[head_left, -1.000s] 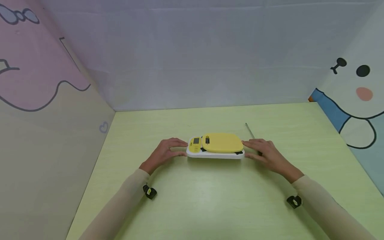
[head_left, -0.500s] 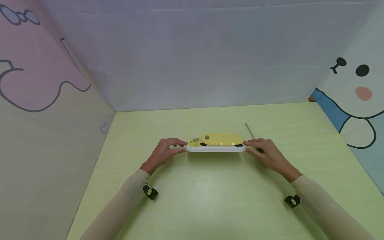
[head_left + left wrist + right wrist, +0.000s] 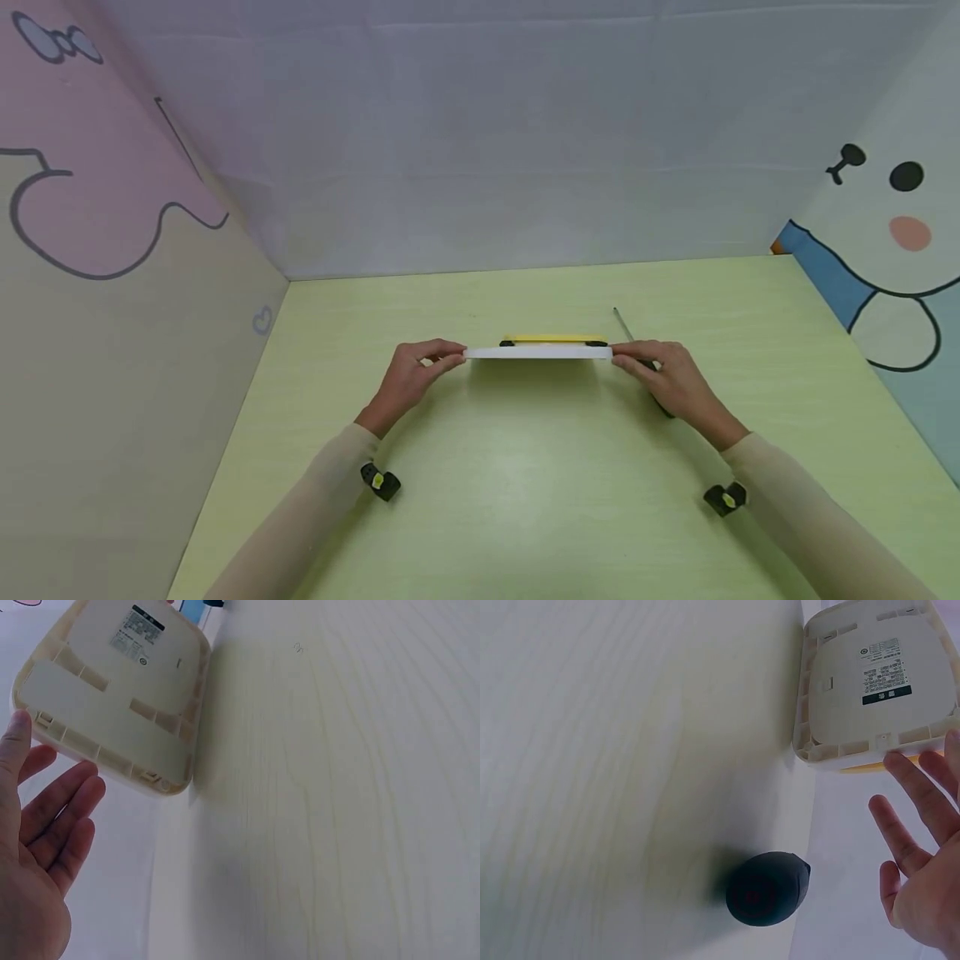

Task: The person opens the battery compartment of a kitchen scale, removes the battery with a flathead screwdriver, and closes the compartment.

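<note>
A white kitchen scale [image 3: 537, 353] with a yellow weighing plate [image 3: 555, 338] is tilted up on the table, its near edge facing me in the head view. My left hand [image 3: 412, 375] pinches its left end between thumb and fingers. At the opposite end, my right hand [image 3: 678, 387] pinches the scale the same way. Both wrist views show the scale's pale underside [image 3: 105, 697], which carries a printed label [image 3: 885, 671] and has ribbed slots along its border. The display and buttons are hidden.
A screwdriver [image 3: 622, 323] lies on the light wooden table [image 3: 510, 500], partly covered by my right hand; its dark handle [image 3: 767, 889] shows end-on in the right wrist view. Behind the table stands a pale wall [image 3: 480, 150], with cartoon-printed panels on both sides.
The scale's near edge has risen and tipped away from me, so its yellow top and display have gone from sight. Both hands have turned upward with it.
</note>
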`<state>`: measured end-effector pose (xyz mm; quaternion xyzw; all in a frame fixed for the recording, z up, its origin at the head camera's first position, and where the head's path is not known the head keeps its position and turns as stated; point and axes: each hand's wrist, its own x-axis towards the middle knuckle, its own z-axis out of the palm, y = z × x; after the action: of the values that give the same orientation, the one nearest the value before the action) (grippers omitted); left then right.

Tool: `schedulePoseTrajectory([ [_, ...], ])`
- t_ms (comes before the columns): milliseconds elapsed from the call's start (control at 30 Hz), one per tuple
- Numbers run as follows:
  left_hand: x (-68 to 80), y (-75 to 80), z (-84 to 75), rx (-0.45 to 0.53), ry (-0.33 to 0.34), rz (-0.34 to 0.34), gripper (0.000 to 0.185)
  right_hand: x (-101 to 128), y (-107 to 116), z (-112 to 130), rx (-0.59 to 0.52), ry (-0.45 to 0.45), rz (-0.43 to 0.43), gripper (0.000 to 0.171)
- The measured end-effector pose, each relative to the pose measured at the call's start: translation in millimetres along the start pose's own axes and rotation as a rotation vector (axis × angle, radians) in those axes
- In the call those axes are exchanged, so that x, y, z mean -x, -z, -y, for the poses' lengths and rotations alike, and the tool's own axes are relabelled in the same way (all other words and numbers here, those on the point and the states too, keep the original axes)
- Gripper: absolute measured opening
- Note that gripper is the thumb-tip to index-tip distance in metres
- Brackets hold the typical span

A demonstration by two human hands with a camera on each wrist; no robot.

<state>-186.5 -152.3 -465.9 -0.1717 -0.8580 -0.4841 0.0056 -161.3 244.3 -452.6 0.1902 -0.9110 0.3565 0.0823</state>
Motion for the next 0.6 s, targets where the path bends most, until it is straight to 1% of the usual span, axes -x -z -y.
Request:
schedulePoseTrajectory([
  [167,-2.7,-2.5,-2.5,-0.012,-0.013,-0.048,0.022,-3,0,4,-0.010,-0.033,-0.016,0.023],
  [300,-5.5,-5.5,-2.5,0.004,-0.027,-0.080,0.018,-5,0,7,-0.029,-0.055,-0.039,0.023],
  [433,-8.7,-9.7,-1.7,0.033,-0.051,-0.125,0.016,-7,-2,9,-0.039,-0.101,-0.057,0.024],
  [600,-11.7,-14.0,-1.3,0.031,-0.085,-0.187,0.016,-10,-3,12,-0.085,-0.160,-0.054,0.027],
])
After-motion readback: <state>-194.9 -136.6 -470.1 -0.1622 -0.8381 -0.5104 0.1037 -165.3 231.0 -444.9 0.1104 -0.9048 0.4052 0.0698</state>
